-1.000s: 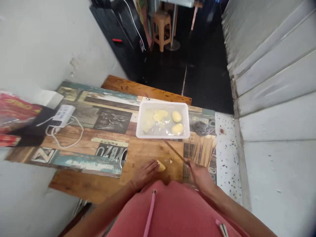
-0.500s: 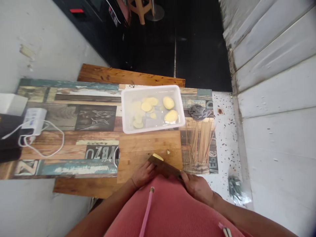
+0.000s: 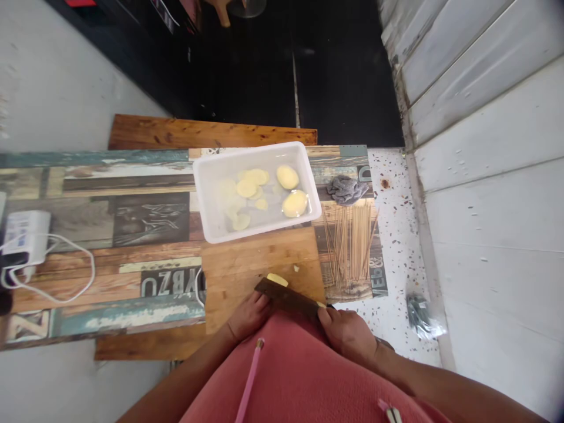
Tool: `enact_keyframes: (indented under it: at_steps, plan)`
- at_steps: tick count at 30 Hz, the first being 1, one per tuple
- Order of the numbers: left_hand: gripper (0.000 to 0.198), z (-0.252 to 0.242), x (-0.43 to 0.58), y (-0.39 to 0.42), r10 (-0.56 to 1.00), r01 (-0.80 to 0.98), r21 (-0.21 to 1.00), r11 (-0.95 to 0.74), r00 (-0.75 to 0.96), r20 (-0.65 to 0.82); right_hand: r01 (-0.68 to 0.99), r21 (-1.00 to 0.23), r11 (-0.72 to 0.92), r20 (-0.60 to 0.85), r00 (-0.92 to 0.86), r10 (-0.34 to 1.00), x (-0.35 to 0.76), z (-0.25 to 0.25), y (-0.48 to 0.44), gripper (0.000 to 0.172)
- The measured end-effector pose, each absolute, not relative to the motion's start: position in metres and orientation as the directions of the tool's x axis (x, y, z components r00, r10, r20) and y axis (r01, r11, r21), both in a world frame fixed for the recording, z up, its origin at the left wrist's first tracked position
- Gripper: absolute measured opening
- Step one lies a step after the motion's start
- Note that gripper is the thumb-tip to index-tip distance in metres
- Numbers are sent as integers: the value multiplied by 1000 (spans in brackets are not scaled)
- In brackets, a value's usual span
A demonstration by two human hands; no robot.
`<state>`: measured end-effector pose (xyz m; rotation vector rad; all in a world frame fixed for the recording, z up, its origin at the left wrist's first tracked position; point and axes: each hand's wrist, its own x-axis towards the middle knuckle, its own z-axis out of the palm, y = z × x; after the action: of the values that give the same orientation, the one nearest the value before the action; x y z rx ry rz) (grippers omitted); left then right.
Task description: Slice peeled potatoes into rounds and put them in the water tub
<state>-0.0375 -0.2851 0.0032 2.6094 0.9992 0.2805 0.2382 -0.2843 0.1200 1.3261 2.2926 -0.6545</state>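
Your right hand point(image 3: 348, 330) gripped knife point(image 3: 288, 298), blade lying close along potato piece point(image 3: 277, 279) on cutting board point(image 3: 238, 264)! Your left hand point(image 3: 249, 317) crowded blade's tip; whether those fingers held anything, couldn't tell. Danger: loosely pinned, potato piece could have rolled, edge skidding into them.

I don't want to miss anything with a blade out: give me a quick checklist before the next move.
1. Knife held by the right hand: ok.
2. Left hand well away from the blade: not ok, its fingertips are right beside it.
3. Yellow piece on the cutting board: ok.
4. Left fingers gripping that piece: cannot tell, the knife blocks the view.
5. Plastic tub upright: ok.
6. Skewers off the board: ok, lying to its right.
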Motion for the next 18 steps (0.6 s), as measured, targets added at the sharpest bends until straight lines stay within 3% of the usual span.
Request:
enact_keyframes:
  at_steps: [4,13,18]
  plan:
    - [31,1,-40,-286,674,621,406,-671,738,-14,876,-245,415,-552,-478,683,238,125,-280,16]
    - [31,7,-39,-282,667,604,377,-702,744,49,865,-267,424,-514,-500,697,242,124,-281,14]
    - [34,7,-38,-284,677,630,376,-679,736,-9,875,-252,413,-559,-480,676,242,126,-279,15]
